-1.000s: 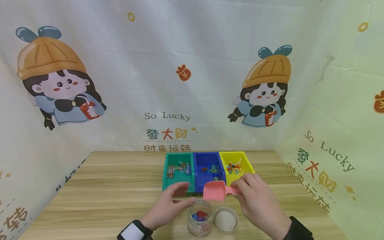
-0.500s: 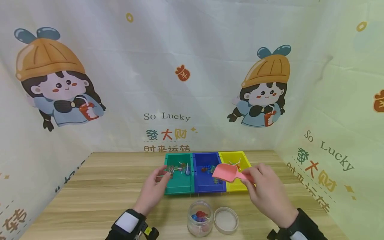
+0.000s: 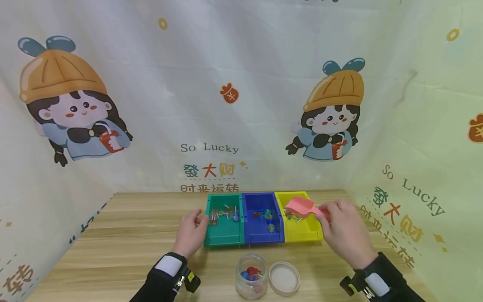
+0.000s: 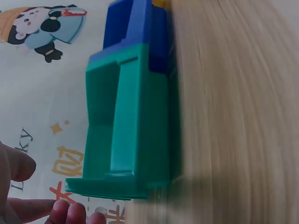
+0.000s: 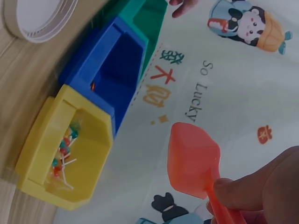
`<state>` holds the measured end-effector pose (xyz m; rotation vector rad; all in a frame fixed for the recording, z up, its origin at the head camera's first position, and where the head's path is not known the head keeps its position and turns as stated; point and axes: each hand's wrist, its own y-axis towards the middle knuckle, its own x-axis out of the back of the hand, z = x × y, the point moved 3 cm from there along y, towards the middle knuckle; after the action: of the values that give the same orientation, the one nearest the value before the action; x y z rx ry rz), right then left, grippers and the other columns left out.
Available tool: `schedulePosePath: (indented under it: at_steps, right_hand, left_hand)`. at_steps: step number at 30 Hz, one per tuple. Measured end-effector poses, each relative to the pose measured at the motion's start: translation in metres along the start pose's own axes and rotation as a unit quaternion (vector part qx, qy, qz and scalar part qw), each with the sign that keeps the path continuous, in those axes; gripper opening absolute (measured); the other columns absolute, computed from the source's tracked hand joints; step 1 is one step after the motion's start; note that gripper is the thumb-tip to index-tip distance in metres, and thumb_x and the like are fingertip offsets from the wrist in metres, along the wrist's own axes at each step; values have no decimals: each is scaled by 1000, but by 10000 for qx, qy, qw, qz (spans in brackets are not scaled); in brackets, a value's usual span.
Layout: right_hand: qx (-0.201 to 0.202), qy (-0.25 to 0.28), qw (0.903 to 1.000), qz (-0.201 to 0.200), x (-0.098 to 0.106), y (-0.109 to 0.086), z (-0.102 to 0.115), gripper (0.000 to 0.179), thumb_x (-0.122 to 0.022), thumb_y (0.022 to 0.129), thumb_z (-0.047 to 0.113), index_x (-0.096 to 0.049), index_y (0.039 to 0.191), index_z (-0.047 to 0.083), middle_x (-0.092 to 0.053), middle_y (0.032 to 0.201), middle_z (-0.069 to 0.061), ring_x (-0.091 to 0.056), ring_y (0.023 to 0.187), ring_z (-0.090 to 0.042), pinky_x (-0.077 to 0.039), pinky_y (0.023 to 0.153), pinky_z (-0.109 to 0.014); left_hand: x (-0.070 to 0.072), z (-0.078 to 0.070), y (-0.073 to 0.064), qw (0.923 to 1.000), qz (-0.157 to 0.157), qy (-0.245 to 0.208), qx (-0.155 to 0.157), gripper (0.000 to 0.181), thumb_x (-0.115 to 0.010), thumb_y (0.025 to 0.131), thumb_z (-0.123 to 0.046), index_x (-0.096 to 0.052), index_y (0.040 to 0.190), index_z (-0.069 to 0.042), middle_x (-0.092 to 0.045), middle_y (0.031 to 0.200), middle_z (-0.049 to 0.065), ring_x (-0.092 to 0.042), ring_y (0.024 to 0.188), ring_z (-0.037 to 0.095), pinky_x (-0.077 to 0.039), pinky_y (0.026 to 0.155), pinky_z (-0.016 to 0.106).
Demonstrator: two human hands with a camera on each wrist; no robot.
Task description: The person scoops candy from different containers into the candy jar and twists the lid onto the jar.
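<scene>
My right hand (image 3: 349,235) pinches the handle of a pink scoop (image 3: 300,205), held over the yellow bin (image 3: 311,230). In the right wrist view the blade of the scoop (image 5: 193,158) shows with nothing on it, thumb pressed along its handle. Small lollipops with white sticks (image 5: 64,156) lie in that yellow bin. At the outer left side of the green bin (image 3: 224,240) is my left hand (image 3: 191,235), holding nothing. Its loosely bent fingers (image 4: 32,209) are near the bin's end; whether they touch it I cannot tell.
A blue bin (image 3: 260,237) with several small candies joins the green and yellow ones in a row. The green bin also holds lollipops. In front stand an uncapped clear jar (image 3: 250,289) with red and blue candies and its round lid (image 3: 284,279). A printed cloth (image 3: 264,126) hangs behind.
My right hand has carried the scoop from above the jar, up and right, to the yellow bin. My left hand has moved from beside the jar to the green bin's left side.
</scene>
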<state>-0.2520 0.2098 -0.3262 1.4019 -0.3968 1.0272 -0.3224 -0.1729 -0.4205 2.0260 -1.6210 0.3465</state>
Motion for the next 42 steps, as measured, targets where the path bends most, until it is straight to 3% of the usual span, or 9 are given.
schedulePosePath:
  at_steps: [3,6,9,12,22,28,32,35,42]
  right_hand:
    - [-148,-37,9998,103,-4,2,-6,24,-83,96,9,-77,114,-6,-69,102,-18,-56,91,-31,-53,81,-46]
    - [-267,-67,9994,221,-6,4,-10,23,-82,97,10,-77,114,-6,-68,102,-19,-56,91,-32,-52,81,-46]
    - [-311,-89,9991,268,-8,5,-12,23,-81,97,10,-77,113,-6,-68,101,-18,-56,90,-31,-51,80,-45]
    - [-353,-108,9988,326,-10,7,-14,23,-81,97,10,-77,112,-7,-68,100,-18,-55,88,-30,-50,78,-44]
    - [-589,-237,9948,794,-24,13,-22,23,-81,99,14,-77,104,-7,-64,90,-15,-53,80,-28,-48,72,-41]
    - [-811,-253,9875,1328,-37,19,-27,19,-79,98,13,-77,98,-6,-63,86,-14,-53,78,-28,-50,71,-42]
    - [-846,-336,9837,1553,-45,23,-31,16,-77,96,10,-78,93,-6,-62,83,-13,-53,77,-28,-51,71,-42]
    - [-829,-376,9810,1714,-51,27,-33,16,-75,95,9,-77,85,-4,-61,79,-12,-53,75,-27,-49,70,-41]
    - [-1018,-531,9699,2147,-64,34,-30,25,-81,95,18,-74,83,-3,-57,75,-10,-54,74,-27,-44,68,-37]
  left_hand:
    - [-4,5,7,9999,-28,144,-20,53,-55,113,-21,-55,151,15,-67,96,15,-59,82,22,-47,71,31]
    - [-7,10,11,9997,-5,247,-33,51,-54,113,-20,-57,149,15,-73,100,22,-63,83,26,-53,71,37]
    - [-9,13,12,9996,52,282,-35,48,-52,113,-19,-60,146,15,-75,121,32,-72,103,37,-62,87,51]
    - [-10,16,10,9997,110,214,40,46,-50,113,-19,-64,143,13,-74,130,33,-72,116,41,-60,100,58]
    - [-11,20,9,9979,282,-279,505,43,-47,116,-21,-71,138,7,-71,132,26,-63,112,33,-55,105,56]
    - [-13,20,9,9971,379,-283,601,45,-46,116,-22,-67,144,7,-68,143,30,-64,129,40,-52,115,62]
    - [-13,20,10,9974,364,-280,559,43,-47,116,-22,-71,137,6,-73,127,26,-66,113,35,-58,99,49]
    - [-13,21,10,9979,348,-250,486,41,-48,116,-21,-75,131,6,-71,114,21,-62,101,30,-53,87,41]
    - [-15,24,12,9982,361,-262,409,41,-48,115,-21,-74,132,6,-72,117,21,-63,103,29,-56,93,45]
